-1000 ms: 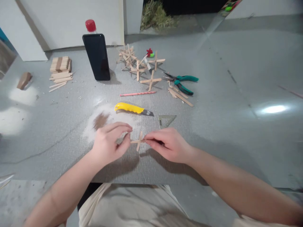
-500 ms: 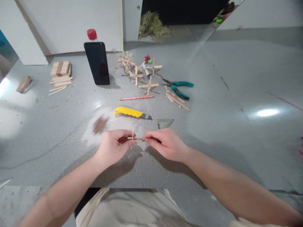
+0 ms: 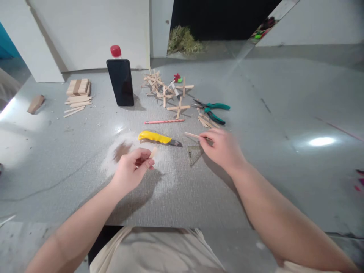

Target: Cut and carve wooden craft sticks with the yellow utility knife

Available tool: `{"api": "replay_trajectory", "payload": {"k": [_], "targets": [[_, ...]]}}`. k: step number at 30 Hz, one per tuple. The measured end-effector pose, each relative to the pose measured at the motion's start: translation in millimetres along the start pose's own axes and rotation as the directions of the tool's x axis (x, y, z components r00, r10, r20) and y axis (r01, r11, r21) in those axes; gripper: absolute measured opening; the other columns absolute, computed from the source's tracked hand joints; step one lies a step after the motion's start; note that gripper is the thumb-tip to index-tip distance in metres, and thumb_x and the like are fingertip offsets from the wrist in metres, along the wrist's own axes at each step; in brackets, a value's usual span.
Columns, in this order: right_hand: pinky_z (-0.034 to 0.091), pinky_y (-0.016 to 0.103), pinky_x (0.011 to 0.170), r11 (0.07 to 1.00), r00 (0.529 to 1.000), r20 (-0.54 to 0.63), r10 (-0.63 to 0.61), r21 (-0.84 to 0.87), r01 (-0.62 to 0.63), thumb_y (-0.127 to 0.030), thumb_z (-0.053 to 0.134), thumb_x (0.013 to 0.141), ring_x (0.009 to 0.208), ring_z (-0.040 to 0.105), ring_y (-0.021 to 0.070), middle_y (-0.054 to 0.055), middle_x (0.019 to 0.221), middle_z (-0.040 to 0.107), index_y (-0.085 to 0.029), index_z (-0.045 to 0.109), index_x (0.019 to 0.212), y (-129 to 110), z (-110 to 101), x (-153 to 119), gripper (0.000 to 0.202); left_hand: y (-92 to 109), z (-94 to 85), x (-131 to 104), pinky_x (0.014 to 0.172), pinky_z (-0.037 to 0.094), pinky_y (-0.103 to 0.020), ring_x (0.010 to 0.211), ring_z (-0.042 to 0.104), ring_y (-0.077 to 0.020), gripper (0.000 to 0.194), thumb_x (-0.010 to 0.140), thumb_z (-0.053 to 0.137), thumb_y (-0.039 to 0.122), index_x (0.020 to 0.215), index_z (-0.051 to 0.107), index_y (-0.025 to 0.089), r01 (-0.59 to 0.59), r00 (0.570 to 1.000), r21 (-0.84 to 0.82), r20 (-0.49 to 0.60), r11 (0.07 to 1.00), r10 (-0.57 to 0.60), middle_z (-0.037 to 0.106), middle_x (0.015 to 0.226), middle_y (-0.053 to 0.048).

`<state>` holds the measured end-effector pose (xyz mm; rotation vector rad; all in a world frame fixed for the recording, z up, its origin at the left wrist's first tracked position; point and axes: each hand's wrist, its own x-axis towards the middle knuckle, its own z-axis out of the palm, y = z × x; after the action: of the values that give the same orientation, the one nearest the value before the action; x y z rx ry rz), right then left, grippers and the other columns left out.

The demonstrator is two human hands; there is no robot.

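Between thumb and fingers, my left hand (image 3: 133, 165) pinches a short wooden stick piece (image 3: 154, 152), just right of a brown dust patch (image 3: 121, 151). My right hand (image 3: 220, 148), slightly blurred, grips a popsicle stick (image 3: 192, 135) whose thin end points left. Under and beside that hand lies a clear set square (image 3: 194, 153). A yellow utility knife (image 3: 155, 137) with its blade out rests between the hands, and a pink pencil (image 3: 165, 121) lies beyond it. Near my right hand are loose stick pieces (image 3: 206, 121) and green-handled pliers (image 3: 214, 112).
Several crossed-stick pieces (image 3: 179, 109) stand at the back middle, beside a small white tube (image 3: 174, 89). A black phone (image 3: 121, 83) leans on a red-capped bottle (image 3: 115, 51). Bundled popsicle sticks (image 3: 78, 87) lie at left, near a brown block (image 3: 36, 104).
My hands have moved apart. The right one went forward and right with a popsicle stick, while the left shifted slightly left with the short piece.
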<state>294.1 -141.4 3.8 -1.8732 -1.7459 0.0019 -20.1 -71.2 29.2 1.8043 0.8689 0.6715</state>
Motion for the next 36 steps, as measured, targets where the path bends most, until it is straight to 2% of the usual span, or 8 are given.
{"api": "replay_trajectory", "payload": {"k": [4,8,13,17,23,27,31,36], "targets": [[0.05,0.056,0.093,0.995,0.996,-0.064,-0.056,-0.08,0.051,-0.032,0.052,0.095,0.103,0.062,0.0342,0.016,0.105,0.068,-0.02,0.072,0.102,-6,10,4,0.024,0,3.8,0,0.061,0.053,-0.021,0.065,0.063,-0.01,0.01,0.097,0.056,0.021,0.101,0.065,0.02,-0.164,0.985,0.106,0.078,0.981,0.156,0.067,0.077,0.0],[0.046,0.05,0.102,0.968,0.964,0.102,-0.246,-0.027,0.25,-0.03,0.056,0.096,0.12,0.059,0.0311,0.013,0.128,0.066,-0.019,0.063,0.128,-37,28,6,0.034,3,6.9,-1,0.074,0.053,-0.027,0.078,0.063,-0.0135,0.018,0.098,0.052,0.017,0.104,0.069,0.02,-0.361,0.927,0.173,0.18,0.917,0.331,0.069,0.089,-0.005],[0.047,0.041,0.091,0.957,0.94,0.182,-0.288,0.011,0.291,-0.018,0.05,0.098,0.098,0.066,0.0238,0.01,0.106,0.073,-0.019,0.069,0.101,-49,44,10,0.02,9,7.5,-4,0.08,0.055,-0.031,0.089,0.063,-0.0167,0.035,0.098,0.042,0.01,0.121,0.066,0.019,-0.48,0.865,0.166,0.251,0.861,0.434,0.068,0.099,-0.009],[0.047,0.035,0.082,0.971,0.955,0.186,-0.231,-0.024,0.239,-0.013,0.049,0.093,0.091,0.063,0.0223,0.01,0.1,0.068,-0.016,0.063,0.109,-44,44,8,0.022,12,5.7,-2,0.083,0.056,-0.031,0.091,0.065,-0.0159,0.034,0.097,0.045,0.011,0.12,0.069,0.023,-0.353,0.922,0.061,0.193,0.934,0.336,0.069,0.102,-0.008],[0.036,0.048,0.089,0.949,0.957,0.195,-0.216,-0.186,0.253,-0.013,0.045,0.094,0.103,0.054,0.0324,0.02,0.115,0.063,-0.011,0.06,0.126,-62,40,0,0.036,8,7.9,-1,0.08,0.058,-0.027,0.081,0.07,-0.0131,0.023,0.098,0.052,0.018,0.113,0.07,0.021,-0.108,0.994,-0.025,0.028,0.994,0.109,0.072,0.092,-0.005],[0.034,0.044,0.085,0.909,0.926,0.234,-0.296,-0.229,0.348,-0.018,0.044,0.099,0.101,0.053,0.0301,0.02,0.133,0.061,-0.01,0.055,0.135,-78,44,1,0.038,11,11.6,-4,0.078,0.063,-0.026,0.084,0.077,-0.0164,0.019,0.097,0.06,0.027,0.112,0.069,0.018,-0.008,1.0,-0.123,-0.027,0.992,0.004,0.074,0.096,-0.007],[0.034,0.04,0.079,0.885,0.914,0.236,-0.33,-0.259,0.387,-0.011,0.033,0.102,0.09,0.056,0.025,0.016,0.116,0.067,-0.011,0.055,0.134,-83,48,1,0.039,17,13.6,-8,0.082,0.064,-0.025,0.089,0.078,-0.0179,0.018,0.095,0.064,0.027,0.11,0.07,0.018,0.017,0.999,-0.233,-0.046,0.972,-0.028,0.075,0.105,-0.007],[0.038,0.04,0.079,0.887,0.93,0.172,-0.324,-0.287,0.362,-0.007,0.032,0.1,0.087,0.057,0.0234,0.015,0.103,0.063,-0.013,0.065,0.115,-77,40,0,0.036,19,12.9,-13,0.08,0.065,-0.026,0.09,0.078,-0.0191,0.016,0.093,0.068,0.027,0.107,0.072,0.02,0.005,0.995,-0.295,-0.09,0.955,-0.033,0.076,0.1,-0.006]]}}
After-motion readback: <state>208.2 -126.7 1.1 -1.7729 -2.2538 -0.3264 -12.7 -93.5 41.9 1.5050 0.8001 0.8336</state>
